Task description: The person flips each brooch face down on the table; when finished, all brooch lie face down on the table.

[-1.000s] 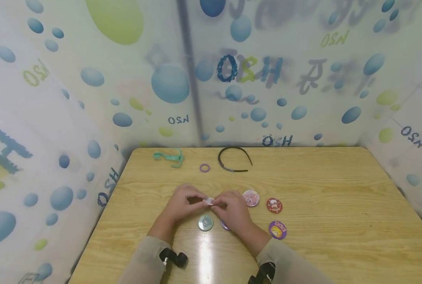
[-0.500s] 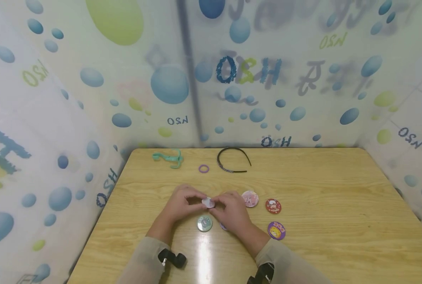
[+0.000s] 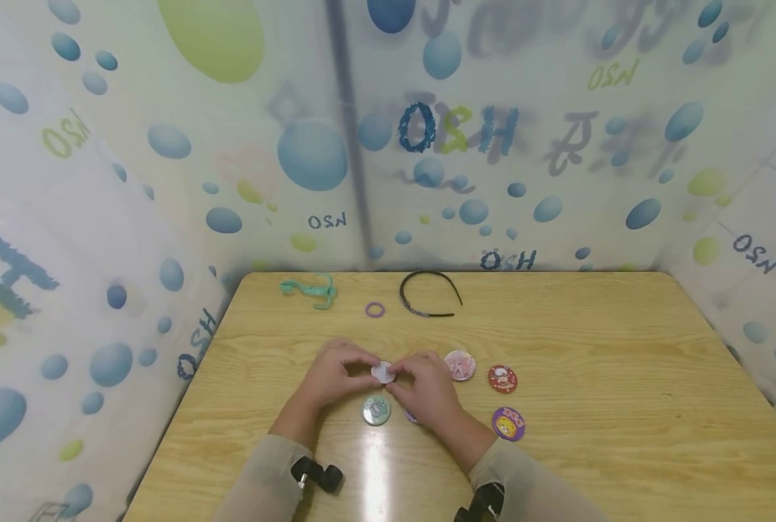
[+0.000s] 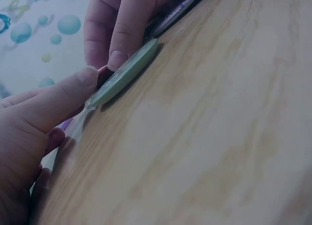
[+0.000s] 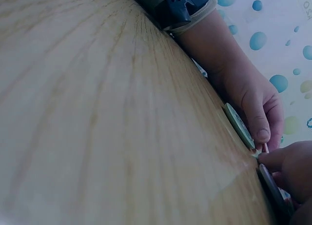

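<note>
In the head view, my left hand [image 3: 339, 373] and right hand [image 3: 427, 388] pinch a small round badge [image 3: 381, 373] between them by its opposite edges. Its upward side looks pale and plain; from the left wrist, only its thin reddish rim [image 4: 102, 72] shows between the fingertips. Just in front, a green round badge [image 3: 376, 410] lies on the table. Another purplish badge [image 3: 411, 416] is mostly covered by my right hand. Beside that hand lies a pink badge [image 3: 460, 365].
Farther right lie a red badge [image 3: 502, 378] and a purple badge with a yellow figure [image 3: 508, 424]. Along the back of the wooden table [image 3: 590, 333] are a teal clip-like object [image 3: 312, 291], a purple ring [image 3: 375, 309] and a black headband [image 3: 404, 291]. Patterned walls [image 3: 531, 145] surround the table.
The held badge has been tilted between my fingertips, so more of its pale round side shows than a second ago. Both hands stay in nearly the same place.
</note>
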